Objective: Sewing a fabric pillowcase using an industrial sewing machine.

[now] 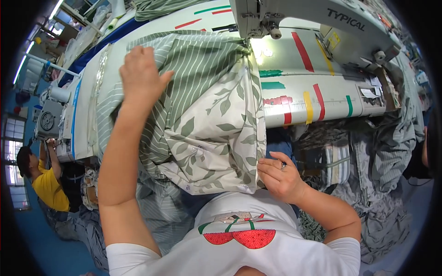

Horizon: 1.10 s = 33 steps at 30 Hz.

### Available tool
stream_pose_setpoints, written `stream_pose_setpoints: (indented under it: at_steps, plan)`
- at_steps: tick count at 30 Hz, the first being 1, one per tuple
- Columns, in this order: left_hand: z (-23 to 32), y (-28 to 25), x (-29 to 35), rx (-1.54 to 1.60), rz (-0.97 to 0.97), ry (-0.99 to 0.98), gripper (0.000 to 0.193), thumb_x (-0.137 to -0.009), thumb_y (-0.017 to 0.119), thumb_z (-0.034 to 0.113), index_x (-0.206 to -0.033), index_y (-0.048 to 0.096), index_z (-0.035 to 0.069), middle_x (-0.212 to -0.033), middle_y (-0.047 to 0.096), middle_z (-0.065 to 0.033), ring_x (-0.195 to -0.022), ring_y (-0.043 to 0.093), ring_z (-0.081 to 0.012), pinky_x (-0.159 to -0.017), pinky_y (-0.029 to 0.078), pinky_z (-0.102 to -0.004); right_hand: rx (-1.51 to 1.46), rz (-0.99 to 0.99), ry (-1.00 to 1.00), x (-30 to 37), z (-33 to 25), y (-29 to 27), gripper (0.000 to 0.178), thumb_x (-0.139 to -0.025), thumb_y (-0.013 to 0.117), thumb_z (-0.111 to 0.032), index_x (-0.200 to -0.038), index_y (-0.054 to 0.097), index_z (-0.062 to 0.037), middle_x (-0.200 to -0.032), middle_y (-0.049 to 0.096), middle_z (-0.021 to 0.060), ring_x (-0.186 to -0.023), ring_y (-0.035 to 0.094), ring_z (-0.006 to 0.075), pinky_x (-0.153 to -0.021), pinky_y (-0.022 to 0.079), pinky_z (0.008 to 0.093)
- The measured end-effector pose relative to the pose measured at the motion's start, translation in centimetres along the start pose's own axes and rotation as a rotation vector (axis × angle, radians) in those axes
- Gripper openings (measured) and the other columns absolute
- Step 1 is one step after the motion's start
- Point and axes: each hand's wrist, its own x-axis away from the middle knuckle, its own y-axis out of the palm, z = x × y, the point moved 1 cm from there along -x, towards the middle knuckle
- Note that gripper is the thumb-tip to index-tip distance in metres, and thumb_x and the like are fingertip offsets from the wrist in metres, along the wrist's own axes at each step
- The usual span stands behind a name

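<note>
A large piece of fabric, green with white stripes [184,69] on one side and cream with a green leaf print [225,124] on the other, drapes from the machine table over my lap. Its far right corner lies under the head of a sewing machine [258,23], by the needle area. My left hand [142,76] rests on the striped part at the far left, thumb held apart from the fingers, which bend a little. Close to my body, my right hand [278,179] pinches the right edge of the leaf-print part, fingers closed.
Coloured tape strips [302,51] mark the white machine table [285,117] right of the fabric. Grey-green cloth [396,152] hangs in piles at the right. More striped cloth [165,9] lies at the back. A person in a yellow shirt [50,188] works at the left.
</note>
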Motion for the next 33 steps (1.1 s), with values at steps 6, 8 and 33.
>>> stream_pose_setpoints:
  at_steps: [6, 8, 33]
  plan:
    - [-4.5, 8.2, -0.2, -0.16, -0.117, -0.179, 0.02, -0.08, 0.062, 0.009, -0.096, 0.052, 0.006, -0.104, 0.056, -0.014, -0.095, 0.061, -0.0363, -0.076, 0.051, -0.047, -0.018, 0.002, 0.013, -0.2, -0.3, 0.4, 0.025, -0.062, 0.063, -0.002, -0.086, 0.068, 0.001, -0.097, 0.067, 0.0102, -0.096, 0.067, 0.0239, -0.096, 0.043, 0.0438]
    - [-5.8, 8.4, -0.3, -0.101, -0.117, -0.229, 0.019, -0.079, 0.059, 0.007, -0.097, 0.051, 0.006, -0.1, 0.058, -0.0154, -0.085, 0.063, -0.0391, -0.071, 0.051, -0.0468, -0.007, 0.005, 0.021, 0.1, -0.3, 0.2, 0.025, -0.063, 0.063, -0.002, -0.087, 0.068, 0.001, -0.097, 0.067, 0.0099, -0.096, 0.067, 0.0236, -0.096, 0.043, 0.0437]
    - [5.1, -19.1, 5.2, 0.477, 0.433, 0.045, 0.024, -0.075, 0.06, 0.008, -0.096, 0.061, -0.004, -0.084, 0.059, -0.012, -0.073, 0.057, -0.0238, -0.071, 0.045, -0.0288, -0.071, 0.059, 0.051, -0.5, -1.1, -1.1, 0.029, -0.059, 0.065, 0.0, -0.087, 0.067, -0.0021, -0.097, 0.066, 0.0079, -0.097, 0.065, 0.0224, -0.098, 0.041, 0.0452]
